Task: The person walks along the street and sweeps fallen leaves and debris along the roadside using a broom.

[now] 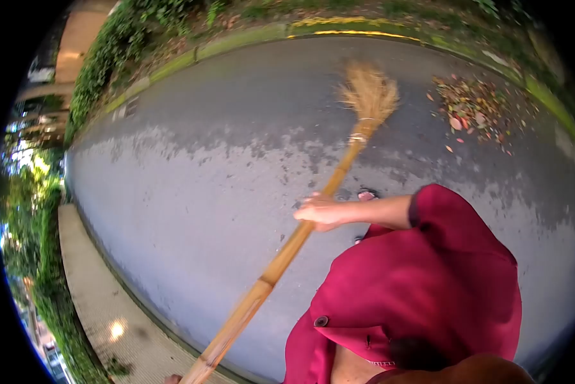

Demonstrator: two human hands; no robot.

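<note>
A long broom with a bamboo handle (262, 288) slants across the view from the lower left to the upper middle. Its straw bristle head (371, 93) is on the grey pavement, slightly blurred. My right hand (323, 212) is closed round the lower half of the handle, its arm coming out of a red sleeve. At the bottom edge, a sliver of my left hand (172, 379) shows against the handle's upper end; most of that hand is out of frame. A pile of fallen leaves (473, 105) lies to the right of the bristles, apart from them.
A mossy kerb (236, 46) curves along the far side, with shrubs (118, 57) and soil behind it. On the left runs a paved sidewalk (86, 275) beside a hedge. A drain opening (126, 107) sits near the far kerb. My feet (367, 194) are partly visible below my red shirt.
</note>
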